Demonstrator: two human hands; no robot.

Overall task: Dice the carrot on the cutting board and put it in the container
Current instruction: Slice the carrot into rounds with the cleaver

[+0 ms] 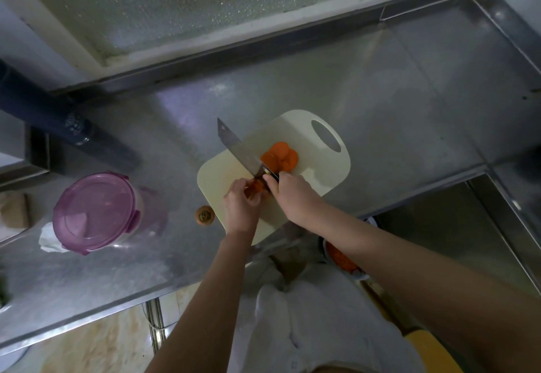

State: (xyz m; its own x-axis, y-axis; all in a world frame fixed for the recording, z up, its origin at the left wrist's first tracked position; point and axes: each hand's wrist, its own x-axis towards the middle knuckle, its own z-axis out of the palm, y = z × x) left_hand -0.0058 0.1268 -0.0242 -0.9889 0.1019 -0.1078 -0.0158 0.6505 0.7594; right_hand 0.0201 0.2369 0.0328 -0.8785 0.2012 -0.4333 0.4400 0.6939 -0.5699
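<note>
A cream cutting board (316, 173) lies on the steel counter. A pile of orange carrot slices (279, 156) sits on it near the handle hole. My left hand (241, 205) holds a short carrot piece (257, 186) at the board's near-left part, fingers curled round it. My right hand (289, 194) grips the handle of a broad knife (238, 150), whose blade lies across the carrot piece and points far-left. A purple-lidded round container (95, 211) stands left of the board, its lid on.
A cut carrot end (205, 215) lies on the counter beside the board's left edge. A bowl with orange carrot bits (341, 258) shows below the counter edge under my right arm. A sink basin (456, 226) opens at right. Crumpled white paper (48, 239) lies by the container.
</note>
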